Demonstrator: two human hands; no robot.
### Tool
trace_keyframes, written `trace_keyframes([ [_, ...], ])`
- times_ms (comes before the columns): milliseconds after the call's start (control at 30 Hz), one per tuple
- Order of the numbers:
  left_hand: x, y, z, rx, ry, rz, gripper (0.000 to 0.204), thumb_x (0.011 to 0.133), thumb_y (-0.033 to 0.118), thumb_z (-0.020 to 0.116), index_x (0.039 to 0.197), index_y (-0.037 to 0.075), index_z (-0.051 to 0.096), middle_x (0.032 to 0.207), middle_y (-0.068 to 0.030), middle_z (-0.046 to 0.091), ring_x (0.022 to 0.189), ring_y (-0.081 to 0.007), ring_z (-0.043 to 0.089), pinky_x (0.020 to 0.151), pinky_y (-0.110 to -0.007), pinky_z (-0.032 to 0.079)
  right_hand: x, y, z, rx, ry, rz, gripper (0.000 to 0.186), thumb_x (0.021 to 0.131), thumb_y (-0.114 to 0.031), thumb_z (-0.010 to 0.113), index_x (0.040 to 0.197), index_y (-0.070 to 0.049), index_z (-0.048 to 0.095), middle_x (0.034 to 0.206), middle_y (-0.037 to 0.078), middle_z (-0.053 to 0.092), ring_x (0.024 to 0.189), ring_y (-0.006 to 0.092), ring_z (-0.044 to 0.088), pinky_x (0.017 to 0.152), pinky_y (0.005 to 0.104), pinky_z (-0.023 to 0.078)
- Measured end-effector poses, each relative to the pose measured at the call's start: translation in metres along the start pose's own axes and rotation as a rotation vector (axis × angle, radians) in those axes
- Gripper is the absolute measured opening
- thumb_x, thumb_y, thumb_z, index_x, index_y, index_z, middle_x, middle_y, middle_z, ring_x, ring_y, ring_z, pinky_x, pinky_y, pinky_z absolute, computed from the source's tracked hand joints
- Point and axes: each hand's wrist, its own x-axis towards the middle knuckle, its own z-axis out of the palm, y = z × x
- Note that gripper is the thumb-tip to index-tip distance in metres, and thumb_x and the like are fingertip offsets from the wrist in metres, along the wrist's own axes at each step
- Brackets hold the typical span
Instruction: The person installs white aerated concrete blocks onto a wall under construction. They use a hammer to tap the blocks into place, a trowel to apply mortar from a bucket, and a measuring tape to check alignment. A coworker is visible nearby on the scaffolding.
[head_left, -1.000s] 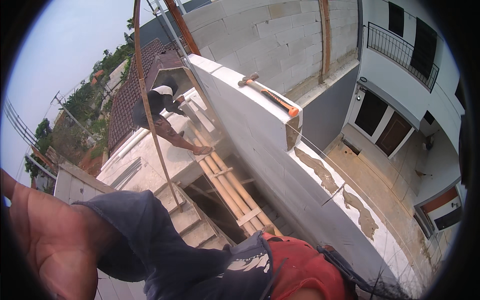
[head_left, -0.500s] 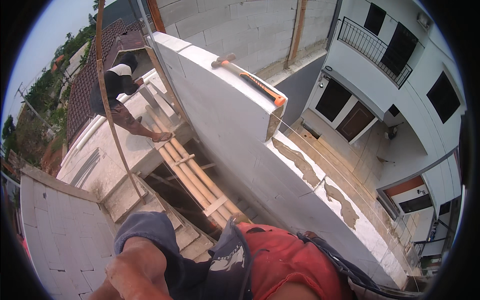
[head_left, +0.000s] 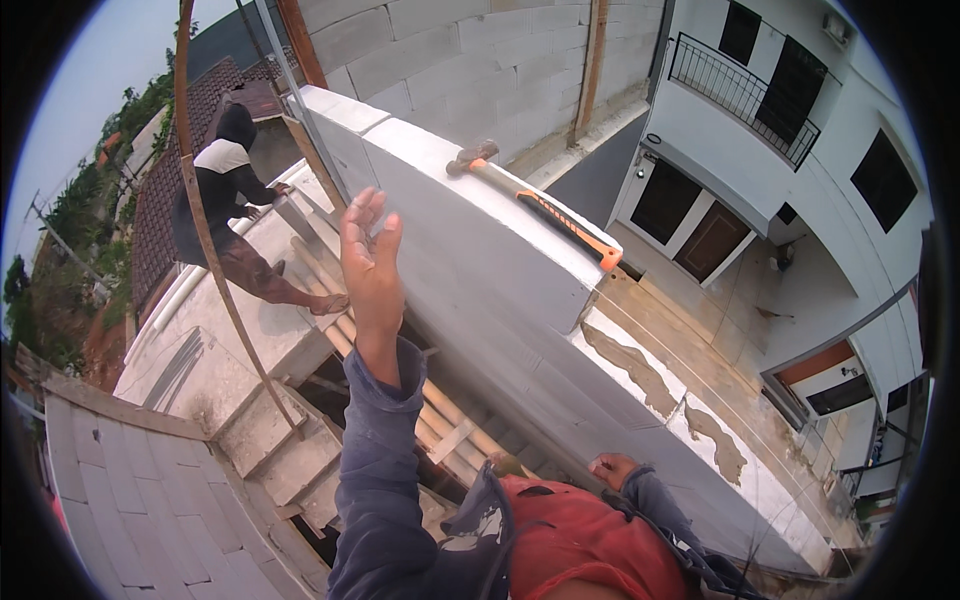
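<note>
My left hand (head_left: 372, 262) is raised in front of me, open and holding nothing, its fingers up and the thumb apart. Low beside the wall's inner face is my right hand (head_left: 614, 468), small in view, with its fingers curled in and nothing seen in them. Along the top of the white block wall (head_left: 470, 235) lies a hammer (head_left: 540, 212) with an orange and black handle, touched by neither hand. Grey mortar (head_left: 630, 372) is spread in patches on the lower step of blocks. A thin string (head_left: 690, 365) runs along the outer edge.
Several bamboo poles (head_left: 440, 405) bridge a gap below me. On the concrete slab (head_left: 215, 345) to the left, another person (head_left: 225, 190) bends over a long grey piece. A thin wooden pole (head_left: 215, 240) leans nearby. Beyond the wall, a drop reaches a paved yard (head_left: 690, 330).
My left hand has risen from the lower edge into the middle. My right hand has come into view beside the wall. The other person has straightened a little; the view has shifted slightly.
</note>
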Motion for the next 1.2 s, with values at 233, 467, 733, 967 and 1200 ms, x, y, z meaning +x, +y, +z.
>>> trace_keyframes([
  [233, 0.087, -0.129, 0.035, -0.228, 0.081, -0.670, 0.111, 0.090, 0.049, 0.078, 0.170, 0.005, 0.015, 0.170, -0.0271, 0.025, 0.156, -0.0410, 0.032, 0.119, -0.067, 0.031, -0.084, -0.348, -0.103, -0.148, 0.446, -0.808, 0.020, 0.100, -0.020, 0.070, 0.112, -0.004, 0.074, 0.099, 0.016, 0.073, 0.092, 0.0345, 0.071, 0.082, 0.0431, 0.057],
  [467, 0.179, -0.176, 0.061, -0.009, 0.003, -0.894, 0.130, 0.081, 0.043, 0.087, 0.170, 0.001, 0.001, 0.169, -0.0255, 0.028, 0.152, -0.0437, 0.038, 0.114, -0.060, 0.043, 0.033, -0.470, -0.203, -0.899, 0.872, -0.371, 0.034, 0.102, -0.030, 0.067, 0.125, -0.007, 0.063, 0.117, 0.015, 0.066, 0.117, 0.0326, 0.064, 0.097, 0.0456, 0.054],
  [733, 0.199, -0.226, 0.036, -0.200, -0.080, -0.749, 0.125, 0.085, 0.030, 0.084, 0.167, -0.008, -0.003, 0.168, -0.0320, 0.027, 0.151, -0.0438, 0.039, 0.111, -0.068, 0.042, 0.065, -0.488, -0.204, -0.744, 0.774, -0.336, 0.033, 0.111, -0.026, 0.049, 0.136, -0.005, 0.050, 0.104, 0.020, 0.069, 0.095, 0.0431, 0.073, 0.088, 0.0523, 0.057],
  [967, 0.197, -0.216, 0.036, -0.189, -0.116, -0.802, 0.125, 0.087, 0.027, 0.083, 0.164, -0.013, -0.006, 0.166, -0.0338, 0.027, 0.150, -0.0441, 0.039, 0.115, -0.053, 0.044, 0.011, -0.514, -0.220, 0.154, 0.655, -0.521, 0.044, 0.117, -0.032, 0.038, 0.159, -0.017, 0.037, 0.069, 0.003, 0.052, 0.049, 0.0140, 0.053, 0.046, 0.0349, 0.047],
  [1200, 0.195, -0.220, 0.035, -0.279, -0.098, -0.739, 0.127, 0.087, 0.028, 0.082, 0.165, -0.009, -0.011, 0.166, -0.0318, 0.028, 0.149, -0.0466, 0.039, 0.112, -0.071, 0.039, 0.042, -0.503, -0.205, -0.489, 0.531, -0.423, 0.044, 0.117, -0.030, 0.040, 0.159, -0.019, 0.038, 0.092, 0.028, 0.071, 0.098, 0.0418, 0.073, 0.095, 0.0505, 0.053],
])
